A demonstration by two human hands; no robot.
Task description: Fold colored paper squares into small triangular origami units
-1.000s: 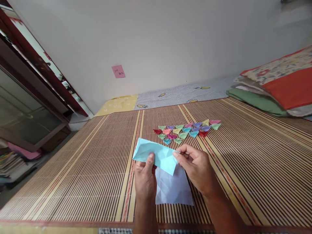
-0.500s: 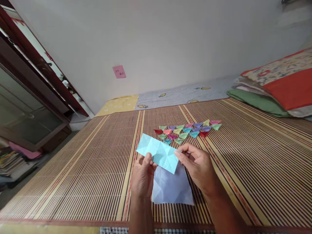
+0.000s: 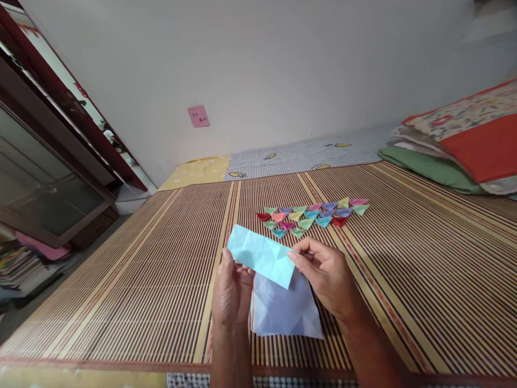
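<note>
A light blue sheet of paper [image 3: 260, 253], folded into a long strip and marked with creases, is held up between my two hands. My right hand [image 3: 325, 272] pinches its right end between thumb and forefinger. At the left end, my left hand [image 3: 233, 285] has its thumb by the paper's edge and its fingers behind and below it. Under the strip lies a stack of creased whitish paper [image 3: 286, 312], its upper part hidden. Beyond it, several small folded paper pieces [image 3: 306, 223] in many colours stand in rows.
A striped bamboo mat [image 3: 161, 269] covers the bed. Folded bedding [image 3: 464, 151] is piled at the right by the wall [image 3: 283, 70], which carries a pink note [image 3: 198, 116]. At the left stand a glass-fronted cabinet [image 3: 44, 178] and stacked books [image 3: 24, 269].
My left thumb has slid left, from the front of the strip to its left end. My right hand keeps its pinch, and the strip stays nearly in place.
</note>
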